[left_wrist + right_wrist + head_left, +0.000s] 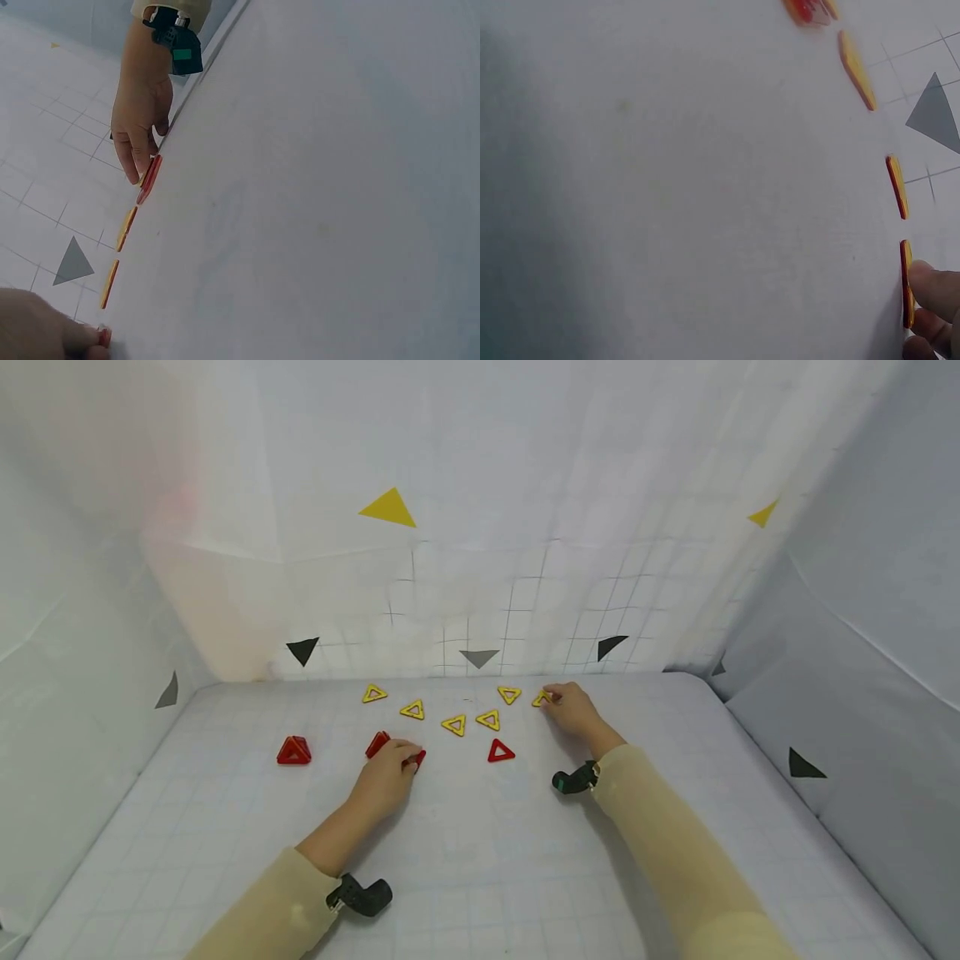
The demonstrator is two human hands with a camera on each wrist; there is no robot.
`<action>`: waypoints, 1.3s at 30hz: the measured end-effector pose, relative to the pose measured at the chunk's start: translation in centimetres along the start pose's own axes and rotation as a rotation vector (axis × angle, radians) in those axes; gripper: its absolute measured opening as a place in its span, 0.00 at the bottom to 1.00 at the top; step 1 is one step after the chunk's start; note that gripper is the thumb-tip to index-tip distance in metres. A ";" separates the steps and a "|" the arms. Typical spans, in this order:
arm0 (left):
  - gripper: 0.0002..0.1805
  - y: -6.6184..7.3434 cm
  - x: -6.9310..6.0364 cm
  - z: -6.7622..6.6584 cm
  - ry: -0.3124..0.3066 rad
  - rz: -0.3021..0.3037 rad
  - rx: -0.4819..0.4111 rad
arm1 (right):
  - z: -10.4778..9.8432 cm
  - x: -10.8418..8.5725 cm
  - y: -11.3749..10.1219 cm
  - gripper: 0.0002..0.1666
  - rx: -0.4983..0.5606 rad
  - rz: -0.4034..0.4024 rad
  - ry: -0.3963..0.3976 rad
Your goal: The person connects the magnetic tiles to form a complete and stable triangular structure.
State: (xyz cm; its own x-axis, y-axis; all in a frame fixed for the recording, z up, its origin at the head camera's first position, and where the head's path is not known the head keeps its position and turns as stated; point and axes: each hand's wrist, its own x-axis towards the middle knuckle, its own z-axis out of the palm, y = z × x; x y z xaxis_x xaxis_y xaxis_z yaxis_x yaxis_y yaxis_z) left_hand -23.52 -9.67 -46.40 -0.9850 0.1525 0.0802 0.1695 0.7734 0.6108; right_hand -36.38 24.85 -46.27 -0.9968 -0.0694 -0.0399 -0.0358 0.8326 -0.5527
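Note:
In the head view my left hand (386, 781) pinches a small red triangle tile (420, 760) just above the table. Beside its knuckles a red folded triangle piece (377, 743) is partly covered by the hand. My right hand (573, 710) holds a yellow triangle frame (541, 698) at the back right, its fingertips hiding one corner. A red triangle frame (500, 751) lies flat between the hands. Several yellow triangle frames lie behind, one (453, 724) near the middle. The left wrist view shows the left hand (34, 326) at its lower left edge.
A red pyramid-like piece (294, 751) stands at the left of the white table (465, 860). White sheet walls with black, grey and yellow triangle marks close in the back and sides. Both wrists carry dark camera mounts, one (360, 896) on the left sleeve.

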 end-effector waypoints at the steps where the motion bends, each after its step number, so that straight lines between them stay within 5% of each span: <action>1: 0.17 0.0 0.0 0.0 -0.001 0.001 -0.004 | 0.1 0.0 0.0 0.26 -0.002 0.006 -0.001; 9: 0.18 -0.2 -0.3 -0.1 -0.043 0.001 -0.034 | -0.1 -0.6 0.1 0.22 0.029 0.014 -0.024; 18: 0.18 -0.4 -0.5 -0.1 -0.088 0.024 -0.051 | -1.4 -2.0 0.2 0.21 0.044 0.043 -0.144; 25: 0.19 -0.2 -0.8 -0.7 -0.189 0.006 -0.062 | -1.9 -3.8 0.1 0.06 0.060 -0.019 -0.226; 39: 0.22 -0.7 -1.0 -1.1 -0.222 0.051 -0.052 | 0.1 -3.2 -2.6 0.26 0.013 -0.129 -0.226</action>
State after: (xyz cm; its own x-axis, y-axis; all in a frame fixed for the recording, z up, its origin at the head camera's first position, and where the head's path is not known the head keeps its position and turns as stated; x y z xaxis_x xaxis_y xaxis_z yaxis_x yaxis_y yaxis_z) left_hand -22.72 -11.05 -46.09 -0.9433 0.3268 -0.0591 0.2119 0.7293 0.6506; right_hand -33.13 22.90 -44.79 -0.9426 -0.2969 -0.1525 -0.1593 0.8017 -0.5761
